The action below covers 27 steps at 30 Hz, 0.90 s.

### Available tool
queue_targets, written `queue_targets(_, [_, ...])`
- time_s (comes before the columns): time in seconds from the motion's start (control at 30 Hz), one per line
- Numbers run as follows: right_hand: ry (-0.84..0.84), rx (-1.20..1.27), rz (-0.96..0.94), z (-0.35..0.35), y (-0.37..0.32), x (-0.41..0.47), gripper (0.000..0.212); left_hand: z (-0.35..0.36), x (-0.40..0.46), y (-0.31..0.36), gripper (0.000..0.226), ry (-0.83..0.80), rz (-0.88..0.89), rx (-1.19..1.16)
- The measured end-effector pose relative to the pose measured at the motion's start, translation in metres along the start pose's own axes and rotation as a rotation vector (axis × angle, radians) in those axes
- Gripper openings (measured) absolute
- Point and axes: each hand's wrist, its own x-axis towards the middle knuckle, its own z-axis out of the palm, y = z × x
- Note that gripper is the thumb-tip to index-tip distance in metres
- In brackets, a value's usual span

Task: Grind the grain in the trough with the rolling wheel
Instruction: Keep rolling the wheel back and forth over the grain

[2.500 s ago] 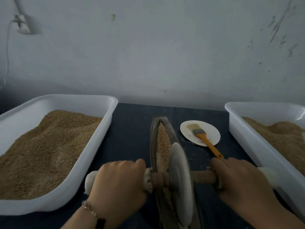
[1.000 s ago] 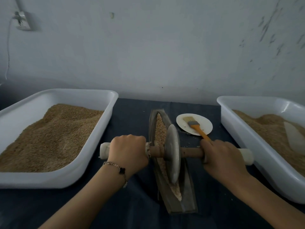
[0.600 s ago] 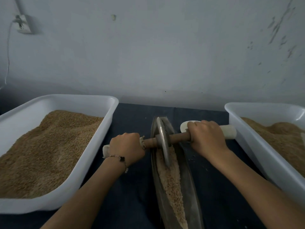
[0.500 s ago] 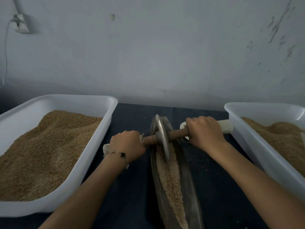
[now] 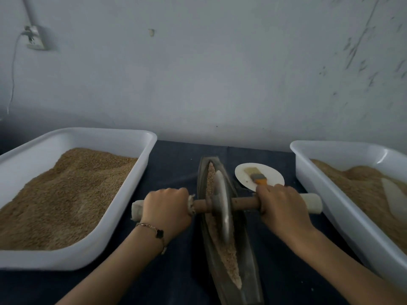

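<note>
Both hands' fingers wrap axle; left hand [image 5: 167, 208], right hand [image 5: 282, 208]; wheel [image 5: 221, 208] mid-trough [image 5: 248, 256], tubs flanking.

Centre: a long, narrow, boat-shaped dark metal trough [image 5: 251, 269] lies on the dark blue cloth-covered table [image 5: 176, 164], running from near edge toward the wall.
In the trough: tan crushed grain [image 5: 229, 258]; the grey metal disc wheel [image 5: 221, 203] stands in it on edge.
Across the trough: the wheel's wooden axle handle [image 5: 244, 202]; left hand [image 5: 167, 209] on its left end, right hand [image 5: 284, 208] on its right.
Left: large white plastic tub of tan grain [image 5: 72, 260].
Right: second white plastic tub of grain [image 5: 330, 194].
Between trough and right tub: small white round plate [image 5: 242, 175], orange-handled brush [image 5: 257, 177] on it.
</note>
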Motion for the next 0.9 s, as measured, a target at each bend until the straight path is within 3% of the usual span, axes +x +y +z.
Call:
queue_targets(0.17, [-0.143, 0.038, 0.020, -0.009, 0.007, -0.042, 0.045, -0.021, -0.036, 0.015, 0.032, 0.086, 0.080, 0.128])
queue_targets(0.27, [-0.086, 0.074, -0.053, -0.020, 0.002, -0.052, 0.063, -0.024, -0.041, 0.015, 0.026, 0.078, 0.090, 0.128])
queue_targets(0.37, [0.023, 0.032, -0.065, -0.017, 0.001, -0.044, 0.065, -0.017, -0.036, 0.011, 0.030, 0.048, 0.058, 0.095])
queue_targets(0.53, [0.135, -0.008, -0.051, 0.006, 0.001, -0.002, 0.039, 0.006, -0.004, 0.001, 0.028, 0.038, -0.014, 0.027])
queue_targets(0.67, [0.107, -0.074, -0.012, 0.025, 0.004, 0.040, 0.011, 0.015, 0.036, -0.006, 0.020, 0.013, -0.063, -0.047])
queue_targets(0.9, [0.079, -0.056, -0.004, 0.039, 0.012, 0.092, 0.005, 0.015, 0.088, -0.013, 0.023, -0.032, -0.107, -0.077])
